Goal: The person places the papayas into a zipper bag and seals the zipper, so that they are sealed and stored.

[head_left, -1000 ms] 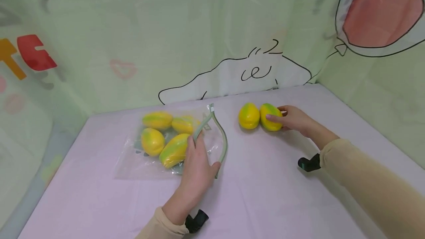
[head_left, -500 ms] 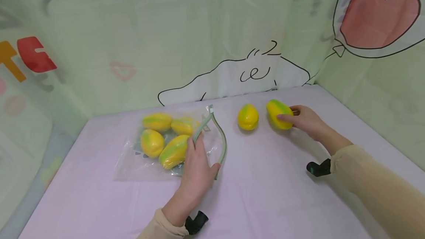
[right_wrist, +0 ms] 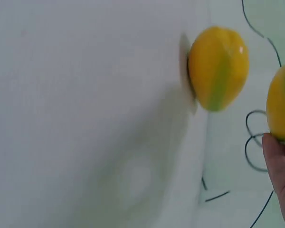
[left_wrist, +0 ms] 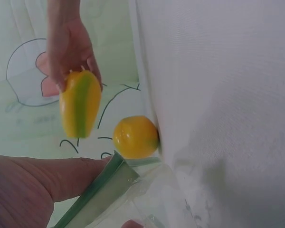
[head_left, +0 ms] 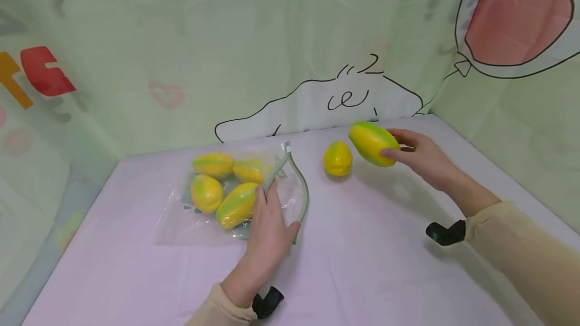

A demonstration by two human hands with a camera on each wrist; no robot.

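My right hand [head_left: 426,160] grips a yellow papaya [head_left: 371,142] with green streaks, thumb on the near side. It hangs above the table, its shadow falling below. Just left of it, a second papaya [head_left: 337,158] rests on the cloth; the right wrist view shows the held fruit [right_wrist: 282,107] at its edge. My left hand [head_left: 269,230] holds the mouth of a clear zip bag [head_left: 174,233]. The green zip strip [left_wrist: 97,190] runs beside the thumb in the left wrist view. Inside the bag lie several papayas [head_left: 207,193], one partly behind my fingers.
A pale lilac cloth [head_left: 362,275] covers the table. Behind it stands a light green printed curtain [head_left: 254,54], which also closes off both sides. Dark wrist mounts [head_left: 446,233] stick out at both cuffs.
My right hand has separated one papaya from its neighbour, first drawing it right, then lifting and tilting it off the table. The left hand and the bag have stayed in place.
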